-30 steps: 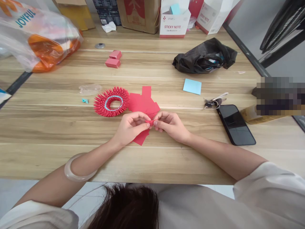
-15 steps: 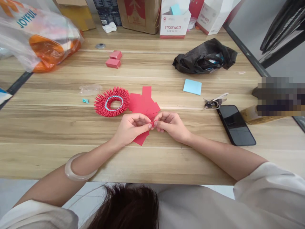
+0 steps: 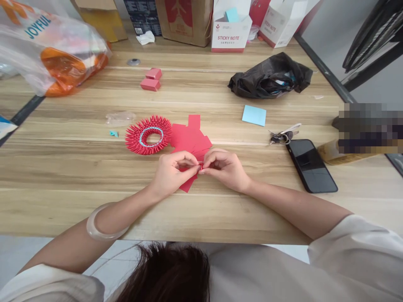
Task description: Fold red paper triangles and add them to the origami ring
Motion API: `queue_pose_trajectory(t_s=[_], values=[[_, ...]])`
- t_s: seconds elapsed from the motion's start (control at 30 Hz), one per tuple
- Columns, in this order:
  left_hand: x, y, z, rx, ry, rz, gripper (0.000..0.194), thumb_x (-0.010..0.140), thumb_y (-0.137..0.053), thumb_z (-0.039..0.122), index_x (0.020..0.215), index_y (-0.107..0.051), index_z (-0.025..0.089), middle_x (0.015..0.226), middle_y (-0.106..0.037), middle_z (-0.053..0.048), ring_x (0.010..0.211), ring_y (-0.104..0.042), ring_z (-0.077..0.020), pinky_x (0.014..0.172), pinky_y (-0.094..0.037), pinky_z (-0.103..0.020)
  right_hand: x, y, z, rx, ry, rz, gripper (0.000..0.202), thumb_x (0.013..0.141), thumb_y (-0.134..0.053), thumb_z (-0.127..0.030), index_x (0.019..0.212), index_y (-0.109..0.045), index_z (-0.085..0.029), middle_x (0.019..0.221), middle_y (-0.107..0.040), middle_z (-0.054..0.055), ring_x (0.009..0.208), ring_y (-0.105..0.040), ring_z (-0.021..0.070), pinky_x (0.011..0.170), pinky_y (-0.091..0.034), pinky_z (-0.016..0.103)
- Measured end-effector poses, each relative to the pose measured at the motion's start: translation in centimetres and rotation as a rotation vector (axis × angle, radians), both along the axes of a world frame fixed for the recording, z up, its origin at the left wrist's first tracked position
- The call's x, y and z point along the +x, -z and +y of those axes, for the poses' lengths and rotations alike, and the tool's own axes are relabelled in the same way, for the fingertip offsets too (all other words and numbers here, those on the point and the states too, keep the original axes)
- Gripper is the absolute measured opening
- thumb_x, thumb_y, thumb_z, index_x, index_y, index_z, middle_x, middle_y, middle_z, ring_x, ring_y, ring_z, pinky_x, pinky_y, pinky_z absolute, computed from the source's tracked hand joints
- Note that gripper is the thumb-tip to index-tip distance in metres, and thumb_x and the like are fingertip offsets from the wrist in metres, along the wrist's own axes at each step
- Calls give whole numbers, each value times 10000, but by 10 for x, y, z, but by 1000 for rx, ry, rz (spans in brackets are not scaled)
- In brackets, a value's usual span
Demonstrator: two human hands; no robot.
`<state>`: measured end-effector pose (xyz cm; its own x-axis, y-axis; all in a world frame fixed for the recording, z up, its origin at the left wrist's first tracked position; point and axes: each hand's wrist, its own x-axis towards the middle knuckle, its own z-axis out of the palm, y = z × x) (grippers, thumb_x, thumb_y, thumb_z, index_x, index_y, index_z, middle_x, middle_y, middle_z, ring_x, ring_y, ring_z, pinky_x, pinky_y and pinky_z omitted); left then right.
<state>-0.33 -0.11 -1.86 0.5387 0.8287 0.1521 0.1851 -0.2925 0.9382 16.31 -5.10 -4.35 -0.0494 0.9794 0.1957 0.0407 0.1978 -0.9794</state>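
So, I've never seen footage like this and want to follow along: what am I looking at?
There's no machine here, just a person's bare hands, seen from a camera worn on the head, looking forward and down. The left hand and right hand pinch a small red paper piece. Beneath them, loose red paper sheets lie on the wooden table, beside a red folded-paper ring. To the right are keys and a smartphone.
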Motion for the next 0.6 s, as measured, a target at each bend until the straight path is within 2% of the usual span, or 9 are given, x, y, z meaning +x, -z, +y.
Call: queue_pose_trajectory(t_s=[0.13, 0.27, 0.47, 0.6], values=[[-1, -2, 0, -20, 65, -20, 46, 698, -645, 167, 740, -633, 156, 752, -699, -38, 695, -665, -147, 688, -545, -237, 1, -1, 2, 0, 43, -34, 180, 684, -724, -296, 655, -581, -191, 738, -582, 30, 690, -558, 154, 639, -473, 312], [-3, -4, 0, -23, 126, -8, 107, 695, -646, 166, 800, -633, 150, 802, -704, -53, 744, -671, -165, 718, -549, -253, 0, -2, 2, 1, 58, -14, 195, 686, -720, -275, 645, -549, -189, 707, -572, 16, 664, -545, 142, 620, -456, 298], [-1, -4, 0, -56, 95, -4, 95, 720, -670, 213, 752, -617, 141, 761, -706, -42, 700, -675, -148, 669, -546, -220, 0, -2, 2, -4, 41, 64, 204, 684, -721, -247, 653, -530, -182, 684, -564, 1, 641, -544, 122, 600, -461, 275], [0, -4, 0, -90, 75, -64, 76, 753, -648, 196, 766, -606, 134, 744, -714, -39, 676, -679, -134, 629, -536, -190, 0, -2, 3, -77, 31, 121, 233, 642, -751, -259, 713, -544, -181, 684, -577, -10, 614, -545, 111, 590, -483, 269]])
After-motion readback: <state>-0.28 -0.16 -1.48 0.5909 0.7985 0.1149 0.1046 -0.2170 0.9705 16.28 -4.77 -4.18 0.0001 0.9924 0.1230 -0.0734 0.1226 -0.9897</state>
